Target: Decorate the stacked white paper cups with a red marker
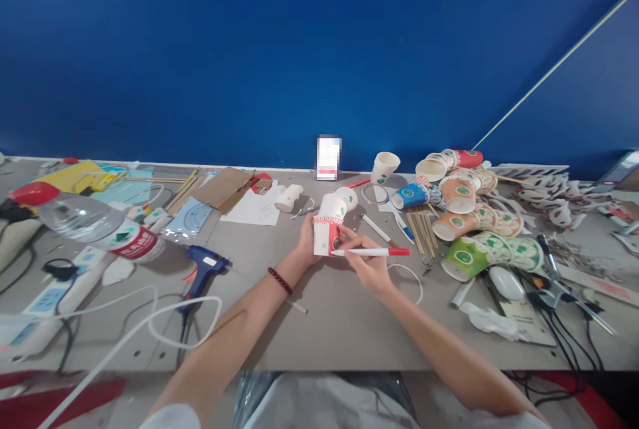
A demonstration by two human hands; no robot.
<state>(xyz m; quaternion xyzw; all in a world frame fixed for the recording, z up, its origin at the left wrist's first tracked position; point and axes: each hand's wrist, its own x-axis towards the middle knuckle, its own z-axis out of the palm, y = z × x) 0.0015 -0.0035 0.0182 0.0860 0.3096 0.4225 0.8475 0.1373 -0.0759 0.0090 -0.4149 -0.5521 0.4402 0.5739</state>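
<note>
My left hand (308,243) is closed around a paper cup (322,237) from its left side. The cup is white with a red pattern, and part of its side is red. Pinched in my right hand (367,259) is a red-and-white marker (384,252), its tip at the lower part of the cup. Right behind the held cup sit more white paper cups (344,198) with green leaf prints; whether they are joined to it I cannot tell. A second marker (377,228) lies on the table just beyond my right hand.
A blue glue gun (204,273) and a large plastic bottle (100,223) lie on the left. Stacked printed paper cups (492,253) fill the right, near cables and a metal stand (564,292). A phone (328,157) leans against the blue wall. A white cable (124,342) loops at front left.
</note>
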